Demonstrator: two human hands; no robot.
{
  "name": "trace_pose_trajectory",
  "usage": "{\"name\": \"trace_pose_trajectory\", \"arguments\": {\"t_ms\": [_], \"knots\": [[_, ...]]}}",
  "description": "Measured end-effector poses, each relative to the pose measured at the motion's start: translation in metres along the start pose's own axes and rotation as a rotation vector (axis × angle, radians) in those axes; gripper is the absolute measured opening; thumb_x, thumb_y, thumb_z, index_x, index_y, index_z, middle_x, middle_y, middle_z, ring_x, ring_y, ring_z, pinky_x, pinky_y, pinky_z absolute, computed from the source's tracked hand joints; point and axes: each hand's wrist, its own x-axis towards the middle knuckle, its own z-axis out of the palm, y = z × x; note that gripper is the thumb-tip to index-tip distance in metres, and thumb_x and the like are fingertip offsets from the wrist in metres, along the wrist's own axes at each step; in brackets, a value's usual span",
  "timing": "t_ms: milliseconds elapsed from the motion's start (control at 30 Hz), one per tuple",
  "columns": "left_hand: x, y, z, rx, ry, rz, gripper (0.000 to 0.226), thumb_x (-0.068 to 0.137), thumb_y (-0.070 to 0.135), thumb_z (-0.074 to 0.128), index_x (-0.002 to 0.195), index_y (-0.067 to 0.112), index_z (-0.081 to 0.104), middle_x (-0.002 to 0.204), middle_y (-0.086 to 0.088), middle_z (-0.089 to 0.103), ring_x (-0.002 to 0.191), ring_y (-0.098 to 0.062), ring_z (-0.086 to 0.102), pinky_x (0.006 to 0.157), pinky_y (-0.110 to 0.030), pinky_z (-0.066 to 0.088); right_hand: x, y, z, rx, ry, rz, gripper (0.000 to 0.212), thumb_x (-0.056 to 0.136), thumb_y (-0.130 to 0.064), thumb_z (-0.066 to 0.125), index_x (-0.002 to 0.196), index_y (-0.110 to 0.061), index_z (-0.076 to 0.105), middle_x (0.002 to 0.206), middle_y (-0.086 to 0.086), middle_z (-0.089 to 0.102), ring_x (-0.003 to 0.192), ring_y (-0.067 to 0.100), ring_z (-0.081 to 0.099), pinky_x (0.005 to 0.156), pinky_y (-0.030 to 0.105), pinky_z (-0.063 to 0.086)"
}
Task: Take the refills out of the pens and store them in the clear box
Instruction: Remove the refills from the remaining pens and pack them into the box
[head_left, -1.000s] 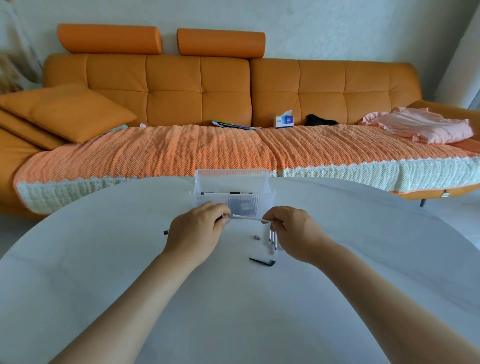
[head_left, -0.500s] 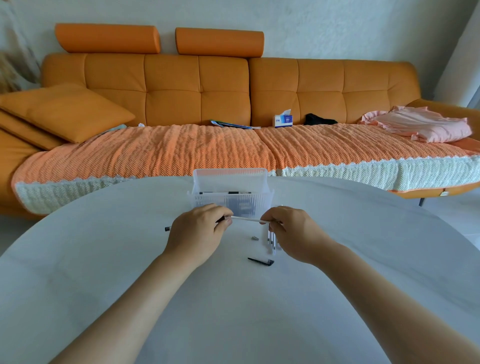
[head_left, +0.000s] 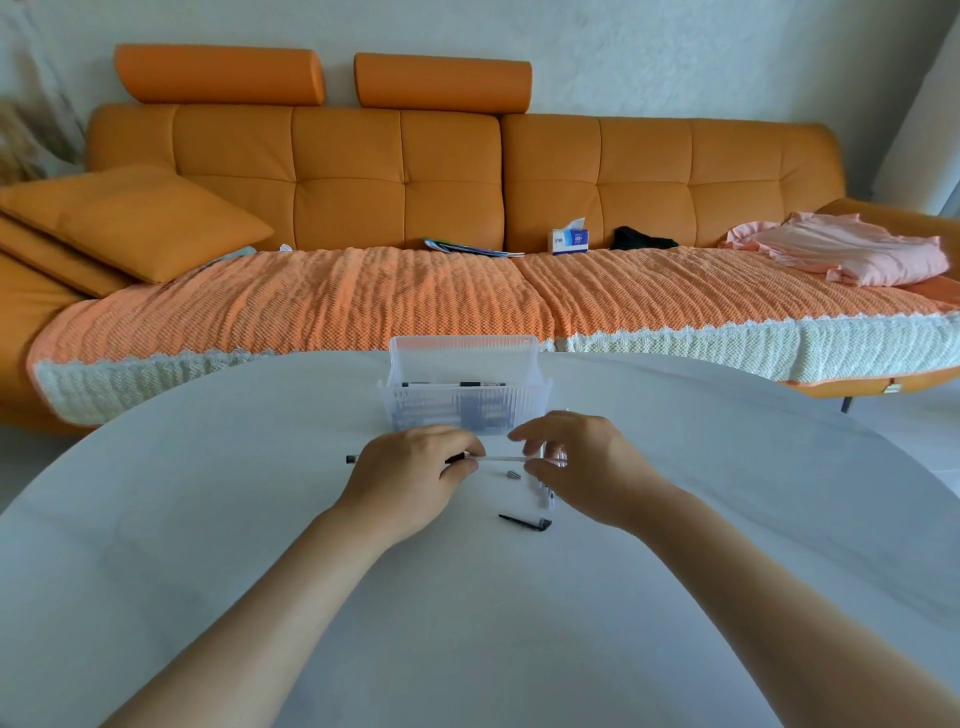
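1. Since half a second ago the right hand (head_left: 587, 467) has loosened. Its forefinger and thumb, then pinched on the refill (head_left: 501, 458), now stand apart, one above and one below the refill's 3 o'clock end. I cannot tell whether either touches it.
2. The left hand (head_left: 410, 478) curls round the pen (head_left: 352, 459), whose black end pokes out at 9 o'clock.
3. The refill lies level between the two hands, partly out of the pen, just above the white table (head_left: 208, 519).
4. The clear box (head_left: 467, 353) stands on the table at 12 o'clock from the hands, just beyond the fingers. Long dark pieces lie inside, blurred by its ribbed wall.
5. A small metal tip (head_left: 513, 474) lies on the table at 6 o'clock from the refill, with a black clip (head_left: 524, 522) farther along at 6 o'clock. Clear pen barrels (head_left: 546, 496) lie partly hidden under the right hand.
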Motion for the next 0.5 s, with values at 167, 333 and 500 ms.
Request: {"name": "trace_pose_trajectory", "arguments": {"t_ms": [167,333,500], "knots": [[0.000,-0.004,-0.003,-0.015,0.024,-0.056,0.011,0.093,0.038,0.058,0.101,0.036,0.066,0.099,0.023,0.066,0.087,-0.002,0.060,0.069,-0.024,0.047,0.000,0.011,-0.012,-0.068,0.047,0.103,0.014,0.087,-0.026,0.065,0.096,-0.036,0.068,0.085,-0.023,0.063,0.077,-0.002,0.059,0.072,0.022,0.050],[-0.002,0.001,-0.003,-0.032,-0.007,-0.061,0.018,0.094,0.042,0.056,0.110,0.040,0.062,0.104,0.024,0.066,0.089,-0.001,0.060,0.070,-0.024,0.046,-0.002,0.004,-0.010,-0.010,0.060,0.062,0.020,0.086,-0.020,0.068,0.079,-0.038,0.065,0.080,-0.019,0.063,0.072,-0.001,0.057,0.063,0.010,0.042],[-0.004,0.015,0.004,-0.058,-0.021,-0.007,0.020,0.091,0.050,0.057,0.108,0.040,0.059,0.095,0.023,0.065,0.074,0.001,0.049,0.061,-0.018,0.036,-0.004,-0.011,0.003,0.126,0.023,0.009,0.022,0.081,-0.016,0.077,0.079,-0.036,0.068,0.071,-0.025,0.062,0.071,0.003,0.057,0.064,0.010,0.042]]}}
